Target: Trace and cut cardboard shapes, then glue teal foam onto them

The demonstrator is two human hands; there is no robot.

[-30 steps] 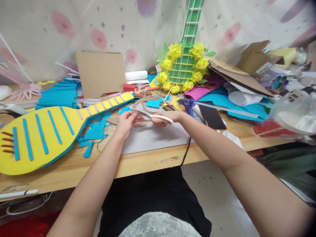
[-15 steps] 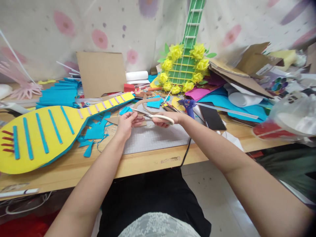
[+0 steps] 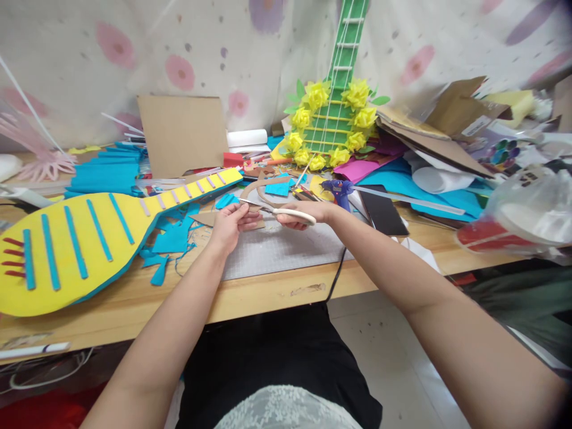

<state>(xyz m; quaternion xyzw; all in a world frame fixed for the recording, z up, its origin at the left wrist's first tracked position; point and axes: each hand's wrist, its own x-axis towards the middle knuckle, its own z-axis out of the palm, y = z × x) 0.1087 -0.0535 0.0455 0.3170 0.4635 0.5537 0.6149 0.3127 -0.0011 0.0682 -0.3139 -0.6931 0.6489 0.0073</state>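
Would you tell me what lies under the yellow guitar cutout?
Blue paper scraps poke out beneath the yellow guitar cutout, which rests on the wooden table; anything under its body is covered.

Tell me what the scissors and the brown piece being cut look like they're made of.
Scissors: cream handles, smooth, likely plastic; thin grey blades, likely metal. Brown piece: matte tan, flat and stiff, probably cardboard.

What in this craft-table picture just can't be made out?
- Head view: what the left hand pinches; its own fingers cover it.
- The scissors handle loops, wrapped by the right hand.
- The green guitar top, cut off by the upper edge.
- The plastic bag contents, blurred.
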